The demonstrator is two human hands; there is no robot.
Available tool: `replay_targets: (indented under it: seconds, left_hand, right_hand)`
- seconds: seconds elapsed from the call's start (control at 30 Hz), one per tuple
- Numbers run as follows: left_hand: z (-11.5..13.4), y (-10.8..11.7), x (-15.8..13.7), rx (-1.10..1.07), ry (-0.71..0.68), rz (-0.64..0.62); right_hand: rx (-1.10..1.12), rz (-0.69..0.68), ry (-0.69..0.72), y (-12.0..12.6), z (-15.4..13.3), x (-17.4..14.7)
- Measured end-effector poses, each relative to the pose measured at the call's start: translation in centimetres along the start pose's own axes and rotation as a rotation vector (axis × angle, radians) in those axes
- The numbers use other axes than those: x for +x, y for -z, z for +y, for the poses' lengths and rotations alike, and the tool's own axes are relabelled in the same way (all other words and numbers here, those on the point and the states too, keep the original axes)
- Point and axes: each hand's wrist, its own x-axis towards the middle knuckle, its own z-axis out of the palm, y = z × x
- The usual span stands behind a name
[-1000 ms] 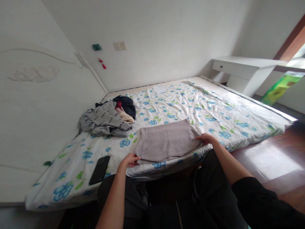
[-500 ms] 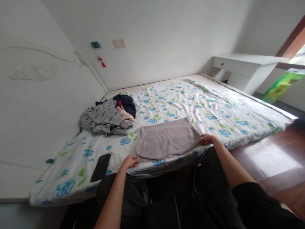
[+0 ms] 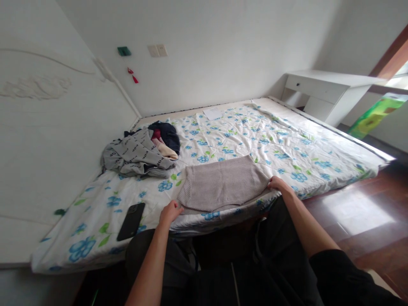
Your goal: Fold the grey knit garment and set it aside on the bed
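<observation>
A folded grey ribbed garment lies flat near the front edge of the bed, which is covered by a white sheet with blue flowers. My left hand pinches the garment's near left corner. My right hand grips its right corner. Both forearms reach out from my dark-clothed lap at the bottom of the view.
A heap of clothes, grey, navy, red and cream, lies at the back left by the white headboard. A black phone rests on the sheet left of my hand. A paper lies far back. A white desk stands right, over wooden floor.
Both hands have stayed at the garment's corners, with the garment barely shifted. The view has tilted slightly, so everything sits a little higher and to the left in the picture.
</observation>
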Motion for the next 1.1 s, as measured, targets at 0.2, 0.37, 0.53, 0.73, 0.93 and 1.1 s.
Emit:
replay_targets:
  seconds: [0.2,0.37,0.53,0.73,0.93,1.1]
  left_hand:
    - [4.9,-1.9,-2.6,-0.216,-0.457,0.083]
    - [9.0,-4.3,-3.9,-0.275,-0.672,-0.026]
    - [10.0,-5.5,-3.6,-0.244,-0.692,-0.127]
    - [9.9,-5.5,-3.4,-0.279,-0.615,-0.178]
    - [10.2,-5.3,-3.6,-0.356,-0.595,-0.185]
    - [9.8,-5.7,-3.0,-0.343,-0.660,-0.253]
  right_hand:
    - [0.032,0.153,0.358,-2.3,-3.6,-2.5]
    - [0.059,-0.272,0.687,-5.9,-7.7,-5.6]
    - [0.009,-0.425,0.727,-8.2,-9.7,-6.9]
    - [-0.023,-0.489,0.738,-8.3,-10.1,-6.8]
    - [0.039,-0.534,0.663,-7.1,-10.4,-7.2]
    - [0.054,-0.605,0.663,-6.7,-10.1,-7.1]
